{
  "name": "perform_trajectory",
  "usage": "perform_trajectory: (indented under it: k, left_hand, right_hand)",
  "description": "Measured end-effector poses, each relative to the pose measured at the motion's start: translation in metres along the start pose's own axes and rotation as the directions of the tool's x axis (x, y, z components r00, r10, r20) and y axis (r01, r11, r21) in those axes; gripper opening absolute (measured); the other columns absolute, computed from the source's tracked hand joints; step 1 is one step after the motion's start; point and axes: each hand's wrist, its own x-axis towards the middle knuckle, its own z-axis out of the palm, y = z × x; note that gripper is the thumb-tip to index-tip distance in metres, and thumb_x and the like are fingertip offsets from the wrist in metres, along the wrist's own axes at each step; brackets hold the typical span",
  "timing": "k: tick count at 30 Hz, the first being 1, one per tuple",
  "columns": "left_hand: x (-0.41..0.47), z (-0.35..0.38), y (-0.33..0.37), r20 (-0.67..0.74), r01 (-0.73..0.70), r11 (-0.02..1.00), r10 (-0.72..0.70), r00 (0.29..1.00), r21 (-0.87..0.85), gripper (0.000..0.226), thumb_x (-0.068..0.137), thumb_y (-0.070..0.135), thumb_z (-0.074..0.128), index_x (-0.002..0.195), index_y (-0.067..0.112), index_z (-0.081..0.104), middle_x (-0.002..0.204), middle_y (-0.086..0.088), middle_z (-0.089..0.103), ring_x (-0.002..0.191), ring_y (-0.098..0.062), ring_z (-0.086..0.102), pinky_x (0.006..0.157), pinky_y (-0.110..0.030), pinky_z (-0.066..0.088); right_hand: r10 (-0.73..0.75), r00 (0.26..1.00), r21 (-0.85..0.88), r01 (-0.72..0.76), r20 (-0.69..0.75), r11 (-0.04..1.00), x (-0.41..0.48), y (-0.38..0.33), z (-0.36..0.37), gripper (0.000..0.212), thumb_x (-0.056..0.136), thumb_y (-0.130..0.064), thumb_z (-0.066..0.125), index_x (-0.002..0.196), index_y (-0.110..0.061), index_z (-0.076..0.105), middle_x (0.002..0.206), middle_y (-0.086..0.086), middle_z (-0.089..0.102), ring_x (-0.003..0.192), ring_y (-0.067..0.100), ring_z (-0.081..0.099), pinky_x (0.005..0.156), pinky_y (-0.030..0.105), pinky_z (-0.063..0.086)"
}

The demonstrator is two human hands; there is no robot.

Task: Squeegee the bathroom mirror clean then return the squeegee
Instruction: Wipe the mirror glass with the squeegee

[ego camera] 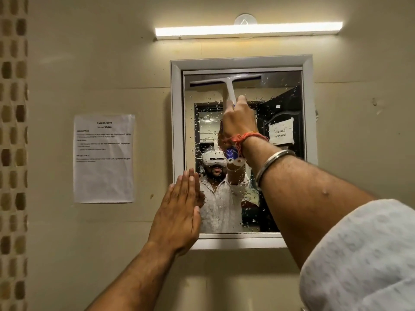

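Note:
A white-framed mirror (278,176) hangs on the beige wall, its glass speckled with water drops. My right hand (239,122) grips the handle of a white squeegee (225,80). The squeegee's blade lies flat across the top of the glass, near the upper frame edge. The handle's blue and white end sticks out below my fist. My left hand (179,209) rests flat, fingers together, against the mirror's lower left frame and holds nothing. The mirror reflects a person wearing a headset.
A printed task sheet (104,158) is taped to the wall left of the mirror. A lit tube light (248,30) runs above it. A patterned tile strip (13,153) lines the far left edge. My white sleeve (359,261) fills the lower right.

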Motion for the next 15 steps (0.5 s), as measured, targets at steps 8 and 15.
perform_trajectory:
  k: [8, 15]
  left_hand:
    - [-0.006, -0.003, 0.003, 0.010, 0.061, 0.997, -0.062, 0.998, 0.036, 0.066, 0.093, 0.030, 0.029, 0.151, 0.001, 0.016, 0.159, -0.015, 0.010, 0.148, -0.025, 0.010, 0.115, -0.036, 0.005]
    - [-0.009, -0.008, 0.012, 0.002, 0.067, 0.997, -0.067, 0.998, 0.036, 0.067, 0.091, 0.029, 0.032, 0.150, -0.001, 0.020, 0.159, -0.017, 0.014, 0.146, -0.024, 0.013, 0.116, -0.033, 0.002]
  right_hand:
    - [0.020, 1.000, -0.059, -0.020, -0.005, 0.998, -0.066, 0.033, 0.009, 0.031, 0.103, -0.041, 0.022, 0.117, -0.017, 0.036, 0.073, -0.004, 0.049, 0.062, 0.016, 0.053, 0.062, 0.041, 0.056]
    - [0.092, 0.995, -0.146, -0.085, 0.042, 0.986, -0.143, 0.090, 0.016, 0.026, 0.100, -0.046, 0.021, 0.107, -0.024, 0.034, 0.082, 0.004, 0.057, 0.070, 0.021, 0.058, 0.062, 0.038, 0.051]
